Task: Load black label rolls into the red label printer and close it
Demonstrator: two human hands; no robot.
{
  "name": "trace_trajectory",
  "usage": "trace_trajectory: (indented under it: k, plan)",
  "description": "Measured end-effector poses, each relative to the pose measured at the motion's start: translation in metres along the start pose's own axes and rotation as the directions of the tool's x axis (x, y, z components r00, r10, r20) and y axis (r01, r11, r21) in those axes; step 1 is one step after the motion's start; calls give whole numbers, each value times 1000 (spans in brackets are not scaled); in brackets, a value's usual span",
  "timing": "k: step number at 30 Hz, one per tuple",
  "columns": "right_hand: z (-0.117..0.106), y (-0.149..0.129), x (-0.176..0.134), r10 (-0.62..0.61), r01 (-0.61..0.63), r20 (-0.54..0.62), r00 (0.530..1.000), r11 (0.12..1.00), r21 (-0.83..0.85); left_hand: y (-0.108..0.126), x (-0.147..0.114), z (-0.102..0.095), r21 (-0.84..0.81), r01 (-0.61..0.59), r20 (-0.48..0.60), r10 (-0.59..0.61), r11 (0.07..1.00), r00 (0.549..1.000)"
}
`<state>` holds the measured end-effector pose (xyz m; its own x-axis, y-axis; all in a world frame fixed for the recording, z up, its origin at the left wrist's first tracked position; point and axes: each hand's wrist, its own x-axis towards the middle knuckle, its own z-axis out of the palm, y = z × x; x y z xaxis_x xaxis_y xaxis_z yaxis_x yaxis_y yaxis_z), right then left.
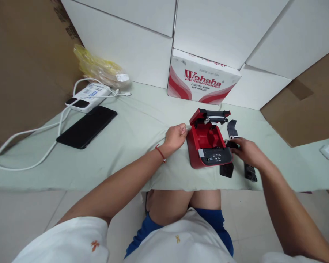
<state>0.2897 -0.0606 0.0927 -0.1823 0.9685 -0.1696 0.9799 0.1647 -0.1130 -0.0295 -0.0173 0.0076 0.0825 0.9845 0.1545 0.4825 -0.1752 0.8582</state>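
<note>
A red and black label printer (193,153) stands on the table with its lid (208,114) raised and its red inner bay showing. Close against its left side is my left hand (177,136), curled into a fist; what the fingers hold, if anything, is hidden. My right hand (248,150), at the printer's right side, is closed around a small black roll (231,144) with a pale core end, partly covered by the fingers. Black strips lie about that hand: one strip (231,128) behind it, another piece (226,170) in front, and a crinkled black piece (250,173) under the wrist.
A Wahaha water carton (204,78) stands behind the printer against white boxes (142,47). To the left lie a black phone (87,126), a white power bank (89,96) with a white cable (24,168), and a yellowish plastic bag (101,67). Brown cardboard (304,106) closes the right side.
</note>
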Motion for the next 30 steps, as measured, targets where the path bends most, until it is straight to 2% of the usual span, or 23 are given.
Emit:
trace_trajectory:
  k: [3,5,8,10,13,17,20,23,25,26,28,30]
  plan:
    - [13,-7,9,-38,38,15,999,998,50,1,-1,-2,-43,9,-41,-11,999,999]
    - [5,1,10,4,-3,-5,1000,999,47,1,-1,-2,-86,16,-54,-21,996,998]
    - [-13,26,14,126,-132,-99,987,990,-57,2,-1,-3,-115,14,-37,-19,993,999]
    - [-17,40,21,154,-173,-144,978,976,-129,2,-1,-3,-110,17,-13,-18,994,1000]
    - [-7,49,31,101,-124,-133,986,976,-180,1,-1,-2,-94,20,15,-19,995,1000]
    - [15,43,41,40,-64,-112,993,975,-212,0,-1,-2,-81,-12,8,13,997,1000]
    - [14,40,43,25,-43,-87,996,976,-214,0,-1,-2,-79,-9,10,10,997,1000]
    - [-14,41,26,1,-4,-18,1000,981,-195,0,0,-2,-86,2,22,0,996,1000]
    - [-45,39,2,-38,50,87,995,990,-135,0,0,-2,-82,0,22,2,997,1000]
    - [-63,35,-13,-78,90,175,982,994,-63,0,0,-2,-78,-1,22,3,997,1000]
    - [-96,19,-41,-234,209,307,923,971,113,-1,0,-2,-73,1,17,0,997,1000]
    - [-119,-7,-61,-372,301,412,832,926,227,-1,0,-2,-80,7,-15,-8,997,1000]
